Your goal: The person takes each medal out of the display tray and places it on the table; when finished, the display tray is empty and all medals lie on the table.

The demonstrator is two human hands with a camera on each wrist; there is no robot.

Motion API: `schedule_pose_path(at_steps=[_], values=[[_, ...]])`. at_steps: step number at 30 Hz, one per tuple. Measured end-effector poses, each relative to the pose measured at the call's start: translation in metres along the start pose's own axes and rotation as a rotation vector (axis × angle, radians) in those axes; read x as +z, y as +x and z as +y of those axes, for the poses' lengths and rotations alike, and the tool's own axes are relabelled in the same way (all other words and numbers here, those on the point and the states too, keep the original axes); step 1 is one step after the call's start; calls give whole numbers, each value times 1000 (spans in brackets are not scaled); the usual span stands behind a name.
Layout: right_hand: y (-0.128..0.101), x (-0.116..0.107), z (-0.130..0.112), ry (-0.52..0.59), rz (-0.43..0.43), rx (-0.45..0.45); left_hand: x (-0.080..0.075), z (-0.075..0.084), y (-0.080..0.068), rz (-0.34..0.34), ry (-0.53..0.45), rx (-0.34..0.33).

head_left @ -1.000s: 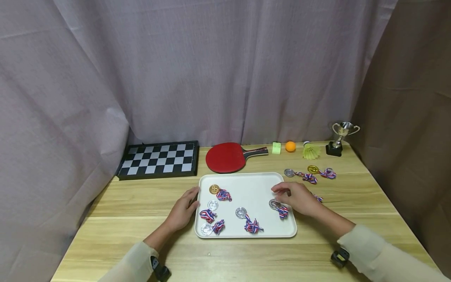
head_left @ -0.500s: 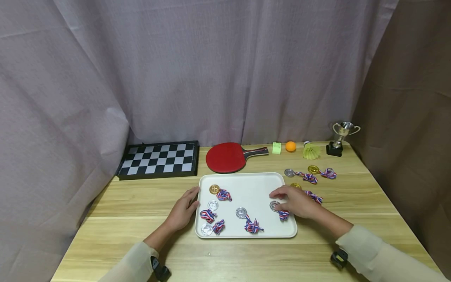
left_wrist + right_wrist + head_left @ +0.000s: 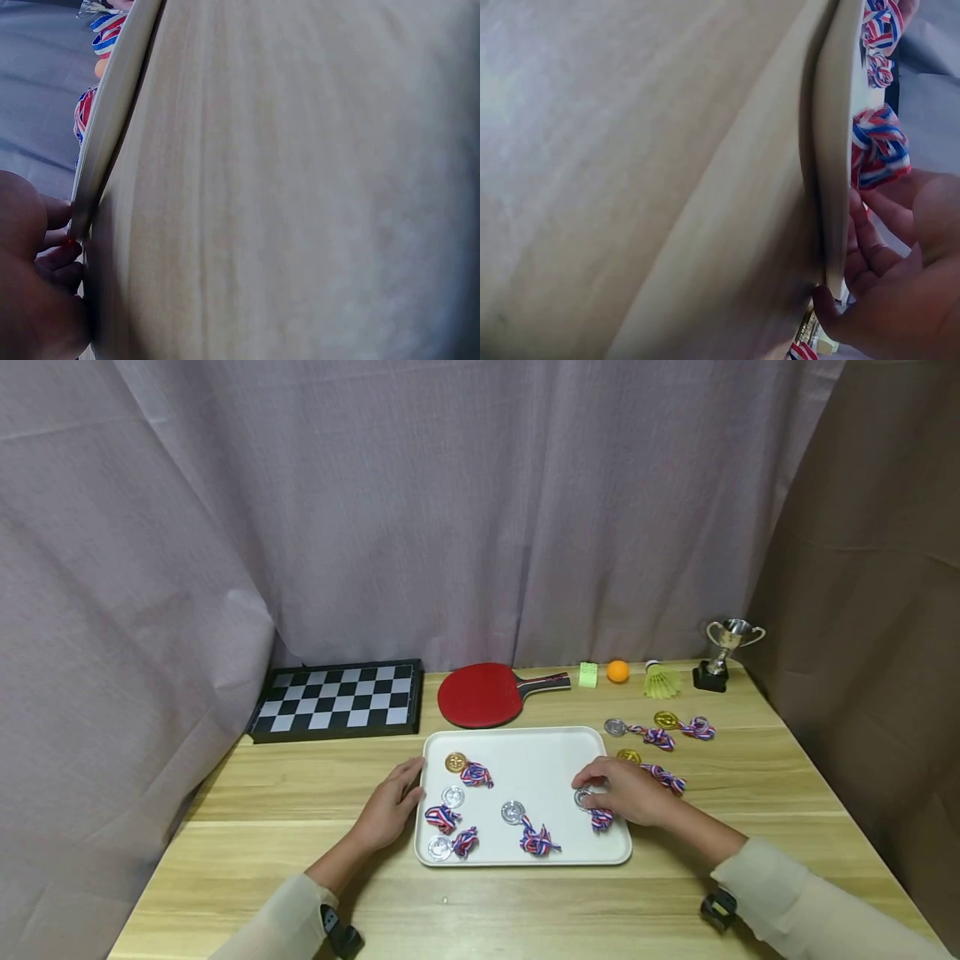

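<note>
Now the right hand (image 3: 626, 793) sits a touch nearer and lower on the tray (image 3: 525, 752) than a second ago, its curled fingers over the silver medal (image 3: 584, 797) at the tray's right edge; whether they pinch it or only rest on it cannot be told. That medal lies in the tray with its ribbon beside it. As the hand has drawn back, a gold medal (image 3: 629, 756) on the worktop (image 3: 300, 877) shows just behind it. The left hand (image 3: 390, 806) has not moved, fingers relaxed against the tray's left rim. No writing or brand can be read anywhere.
</note>
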State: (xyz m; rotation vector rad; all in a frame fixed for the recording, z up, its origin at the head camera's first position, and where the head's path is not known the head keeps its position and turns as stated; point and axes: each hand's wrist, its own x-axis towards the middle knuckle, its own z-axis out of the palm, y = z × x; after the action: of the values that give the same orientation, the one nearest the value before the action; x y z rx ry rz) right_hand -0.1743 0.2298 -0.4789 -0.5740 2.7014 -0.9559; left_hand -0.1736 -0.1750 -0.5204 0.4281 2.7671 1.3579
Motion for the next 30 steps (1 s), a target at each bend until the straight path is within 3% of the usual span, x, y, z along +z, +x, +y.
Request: schedule_pose_path(at_steps=[9, 15, 20, 30], values=[[-4, -2, 3, -42, -57, -28, -1, 0, 0, -2, 0, -1], [-5, -1, 1, -53, -51, -90, -1, 0, 0, -5, 8, -5], [-5, 0, 1, -59, -48, -92, -1, 0, 0, -6, 6, -5], [0, -5, 7, 71, -36, -92, 0, -2, 0, 1, 9, 7]])
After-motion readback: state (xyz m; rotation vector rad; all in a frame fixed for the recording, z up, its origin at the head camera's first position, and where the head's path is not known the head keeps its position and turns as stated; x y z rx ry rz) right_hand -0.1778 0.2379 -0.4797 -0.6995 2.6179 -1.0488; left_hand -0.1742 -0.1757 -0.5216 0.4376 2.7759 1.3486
